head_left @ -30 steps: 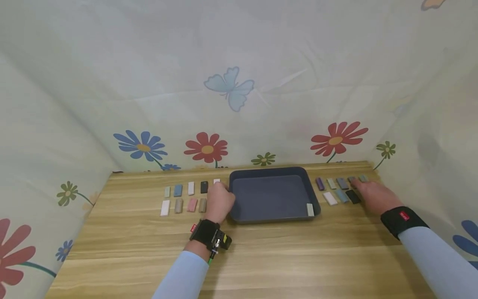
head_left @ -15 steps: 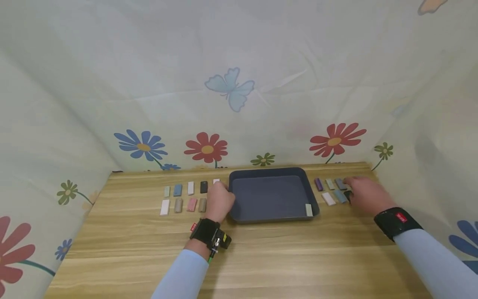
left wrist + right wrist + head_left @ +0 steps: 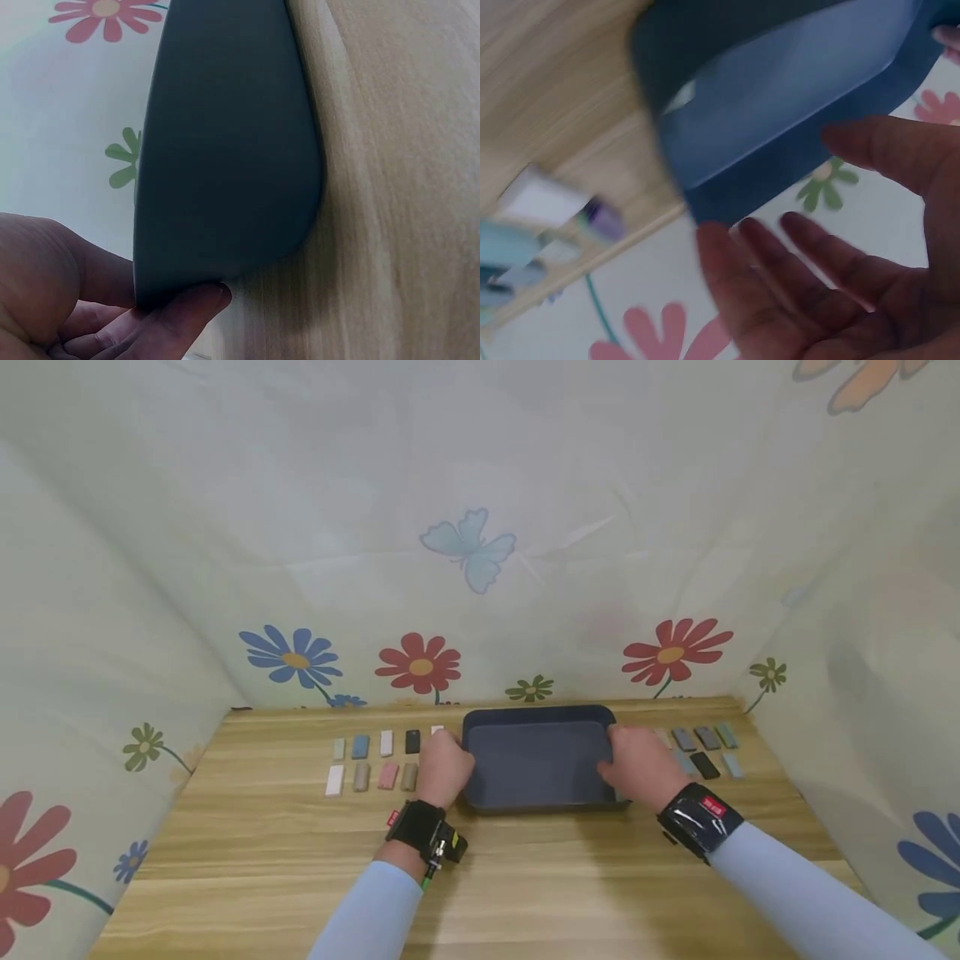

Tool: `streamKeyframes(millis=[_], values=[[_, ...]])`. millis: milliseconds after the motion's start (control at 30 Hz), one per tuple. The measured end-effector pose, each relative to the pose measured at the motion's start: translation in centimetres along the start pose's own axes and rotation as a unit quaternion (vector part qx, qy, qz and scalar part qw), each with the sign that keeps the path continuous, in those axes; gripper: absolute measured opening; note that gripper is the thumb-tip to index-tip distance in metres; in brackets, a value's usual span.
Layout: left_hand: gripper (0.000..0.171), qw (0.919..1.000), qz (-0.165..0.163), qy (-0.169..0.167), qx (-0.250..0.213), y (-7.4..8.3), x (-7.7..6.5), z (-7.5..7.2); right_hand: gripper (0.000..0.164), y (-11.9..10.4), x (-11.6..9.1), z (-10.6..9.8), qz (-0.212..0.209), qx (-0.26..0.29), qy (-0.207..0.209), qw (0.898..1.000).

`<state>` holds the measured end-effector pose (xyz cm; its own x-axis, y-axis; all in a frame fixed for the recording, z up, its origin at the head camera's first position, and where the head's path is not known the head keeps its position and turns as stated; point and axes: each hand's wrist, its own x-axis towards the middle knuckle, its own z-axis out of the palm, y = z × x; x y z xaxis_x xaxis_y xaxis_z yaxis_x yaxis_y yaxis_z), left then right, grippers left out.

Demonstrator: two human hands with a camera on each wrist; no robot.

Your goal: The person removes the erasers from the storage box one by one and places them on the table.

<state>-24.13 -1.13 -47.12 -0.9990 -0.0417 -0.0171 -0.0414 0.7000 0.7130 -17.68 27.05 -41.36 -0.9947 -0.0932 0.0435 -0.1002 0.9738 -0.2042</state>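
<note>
A shallow dark blue-grey tray (image 3: pixel 536 804) lies on the wooden table. My left hand (image 3: pixel 444 768) grips its left end; in the left wrist view the thumb and fingers (image 3: pixel 196 304) pinch the wall from both sides. At the right end is my right hand (image 3: pixel 648 764), holding nothing. Its fingers (image 3: pixel 761 300) are spread in the right wrist view, with the thumb over the tray's inside and the fingertips close to the rim. One pale block (image 3: pixel 681 96) sits in the tray's corner, mostly covered in the head view.
Left of the tray, small oblong blocks stand in two rows, among them a pink block (image 3: pixel 387 775) and a blue block (image 3: pixel 361 746). More blocks lie to the right, including a black block (image 3: pixel 705 766) and a green block (image 3: pixel 727 735). A flowered cloth (image 3: pixel 337 568) walls the table's back and sides.
My right hand has left the blocks at the far right and moved left to the tray's right end. The left hand keeps its grip on the tray. The view has shifted slightly.
</note>
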Motion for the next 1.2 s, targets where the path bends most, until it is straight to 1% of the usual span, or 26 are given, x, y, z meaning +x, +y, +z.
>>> streamKeyframes(millis=[100, 233, 367, 467, 600, 800, 967, 1200], values=[[0.022, 1.0000, -0.004, -0.002, -0.001, 0.0, 0.0, 0.0, 0.036, -1.2, 0.1, 0.7, 0.012, -0.006, -0.017, 1.000], [0.023, 1.0000, -0.004, 0.000, 0.002, -0.1, 0.0, 0.0, 0.025, -1.8, 0.2, 1.6, 0.014, -0.012, -0.027, 0.999], [0.024, 1.0000, -0.007, 0.000, 0.007, -0.2, 0.0, 0.2, 0.027, -1.8, 0.2, 2.2, 0.010, -0.014, -0.026, 1.000], [0.024, 0.9999, -0.008, 0.000, 0.010, -0.2, 0.1, 0.2, 0.024, -1.8, 0.2, 2.4, 0.009, -0.014, -0.022, 1.000], [0.025, 0.9999, -0.007, 0.002, 0.008, -0.2, 0.1, 0.2, 0.019, -1.7, 0.2, 2.8, 0.021, -0.008, -0.032, 0.999], [0.025, 0.9999, -0.008, -0.007, -0.001, -0.1, 0.2, 0.2, 0.017, -1.8, 0.2, 3.3, 0.035, -0.020, -0.048, 0.998], [0.023, 0.9999, -0.011, -0.011, -0.005, 0.1, 0.1, 0.0, 0.016, -1.8, 0.2, 3.4, 0.044, -0.004, -0.059, 0.997], [0.024, 0.9999, -0.010, -0.008, -0.001, 0.1, 0.1, -0.1, 0.015, -1.2, 0.4, 3.9, 0.024, -0.002, -0.046, 0.999]])
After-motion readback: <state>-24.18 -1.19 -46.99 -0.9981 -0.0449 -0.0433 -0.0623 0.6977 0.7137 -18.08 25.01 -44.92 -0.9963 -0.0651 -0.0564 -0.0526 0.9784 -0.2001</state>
